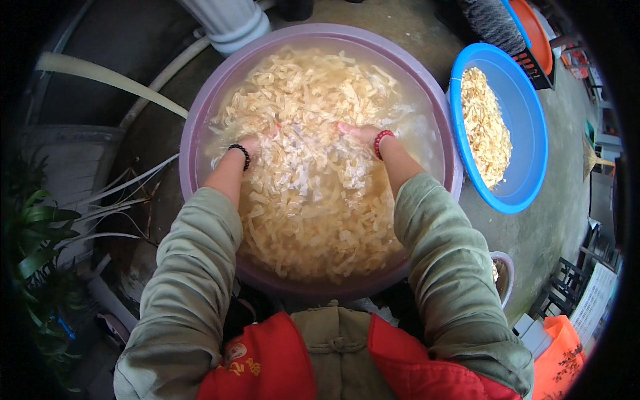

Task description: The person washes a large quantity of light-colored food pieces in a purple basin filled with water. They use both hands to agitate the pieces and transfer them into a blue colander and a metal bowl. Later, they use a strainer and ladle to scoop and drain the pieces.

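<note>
A large round pinkish-purple plastic tub [320, 31] holds cloudy water and many pale yellow strips [300, 85] that look like cut dried vegetable. My left hand [252, 142], with a dark beaded bracelet at the wrist, is partly under the water among the strips at the left. Across from it, my right hand [357, 134] wears a red beaded bracelet and also dips in, its thumb side showing. Strips and water hide the fingers of both hands, so their grip cannot be told. Right of the tub stands a blue plastic basin [525, 150] with more strips [482, 125], which look drier.
A pale corrugated hose [112, 80] reaches the tub's left rim, below a white pillar base [227, 25]. Green plants [45, 220] and thin white tubes are at left. A small bowl [507, 275] stands lower right, near an orange bag [557, 355]. A black basket [535, 67] is upper right.
</note>
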`<state>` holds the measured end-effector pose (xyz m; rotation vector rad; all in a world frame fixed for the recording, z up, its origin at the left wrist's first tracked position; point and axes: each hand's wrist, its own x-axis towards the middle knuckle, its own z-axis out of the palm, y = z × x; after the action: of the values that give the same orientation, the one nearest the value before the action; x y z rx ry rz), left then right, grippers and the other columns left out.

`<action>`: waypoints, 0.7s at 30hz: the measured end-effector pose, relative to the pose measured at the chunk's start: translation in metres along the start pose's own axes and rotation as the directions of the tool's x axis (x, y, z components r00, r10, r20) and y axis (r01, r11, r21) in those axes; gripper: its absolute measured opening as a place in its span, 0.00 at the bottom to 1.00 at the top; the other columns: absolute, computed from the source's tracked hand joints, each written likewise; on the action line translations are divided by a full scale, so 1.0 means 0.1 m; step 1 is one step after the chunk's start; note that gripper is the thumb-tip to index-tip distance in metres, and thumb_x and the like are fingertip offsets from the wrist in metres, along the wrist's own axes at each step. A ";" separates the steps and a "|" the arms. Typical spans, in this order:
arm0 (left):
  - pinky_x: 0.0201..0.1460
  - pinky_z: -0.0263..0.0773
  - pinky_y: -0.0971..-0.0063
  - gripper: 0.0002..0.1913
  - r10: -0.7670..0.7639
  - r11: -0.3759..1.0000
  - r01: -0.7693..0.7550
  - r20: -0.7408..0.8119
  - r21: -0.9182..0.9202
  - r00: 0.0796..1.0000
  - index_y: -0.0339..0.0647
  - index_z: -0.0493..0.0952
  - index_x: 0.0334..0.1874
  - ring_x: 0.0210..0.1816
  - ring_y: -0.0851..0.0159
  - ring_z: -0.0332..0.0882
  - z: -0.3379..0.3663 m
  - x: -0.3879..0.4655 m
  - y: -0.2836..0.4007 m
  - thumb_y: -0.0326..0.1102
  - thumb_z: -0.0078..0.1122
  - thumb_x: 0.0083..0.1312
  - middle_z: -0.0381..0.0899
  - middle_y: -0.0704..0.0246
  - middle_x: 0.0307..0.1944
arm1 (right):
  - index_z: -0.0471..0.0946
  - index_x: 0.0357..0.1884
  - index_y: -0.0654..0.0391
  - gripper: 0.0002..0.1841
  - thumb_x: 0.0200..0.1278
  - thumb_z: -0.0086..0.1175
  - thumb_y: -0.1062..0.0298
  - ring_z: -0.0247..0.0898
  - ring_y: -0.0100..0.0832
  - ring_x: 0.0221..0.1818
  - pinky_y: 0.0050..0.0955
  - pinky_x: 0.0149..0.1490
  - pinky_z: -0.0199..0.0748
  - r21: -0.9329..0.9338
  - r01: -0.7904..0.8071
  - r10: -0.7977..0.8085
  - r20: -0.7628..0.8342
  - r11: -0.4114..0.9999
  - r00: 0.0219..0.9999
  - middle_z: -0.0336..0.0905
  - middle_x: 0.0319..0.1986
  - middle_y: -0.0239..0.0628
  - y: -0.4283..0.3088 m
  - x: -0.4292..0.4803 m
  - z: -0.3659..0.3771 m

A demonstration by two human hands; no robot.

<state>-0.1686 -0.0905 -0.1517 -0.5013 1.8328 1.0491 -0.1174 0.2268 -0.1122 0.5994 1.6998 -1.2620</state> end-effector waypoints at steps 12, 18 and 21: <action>0.39 0.68 0.72 0.23 0.095 0.995 -0.091 0.227 -0.029 0.969 0.41 0.76 0.43 0.37 0.68 0.71 0.86 -0.38 -0.01 0.52 0.64 0.52 0.76 0.69 0.37 | 0.70 0.55 0.64 0.44 0.46 0.57 0.33 0.62 0.39 0.58 0.29 0.60 0.58 0.469 0.073 -0.177 0.183 0.880 0.967 0.66 0.56 0.47 0.09 -0.02 0.86; 0.43 0.69 0.68 0.15 0.297 0.881 -0.254 -0.048 0.398 0.954 0.38 0.75 0.41 0.42 0.53 0.75 1.23 -0.92 -0.02 0.38 0.57 0.55 0.78 0.56 0.39 | 0.68 0.56 0.63 0.45 0.39 0.66 0.40 0.45 0.42 0.67 0.39 0.66 0.45 0.530 0.058 -0.095 0.041 0.846 0.995 0.54 0.63 0.53 0.24 -0.54 1.04; 0.44 0.70 0.66 0.12 0.514 0.786 -0.422 -0.100 0.452 0.852 0.36 0.75 0.39 0.42 0.49 0.75 1.34 -1.30 0.08 0.36 0.53 0.56 0.77 0.52 0.38 | 0.68 0.56 0.63 0.40 0.44 0.65 0.45 0.40 0.44 0.68 0.40 0.67 0.41 0.649 0.083 -0.126 0.020 0.756 0.992 0.53 0.63 0.52 0.32 -0.72 1.15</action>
<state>-0.0413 0.0129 -0.0617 0.1237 2.3796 0.8986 -0.0148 0.1411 -0.0720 0.8589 1.2216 -1.9551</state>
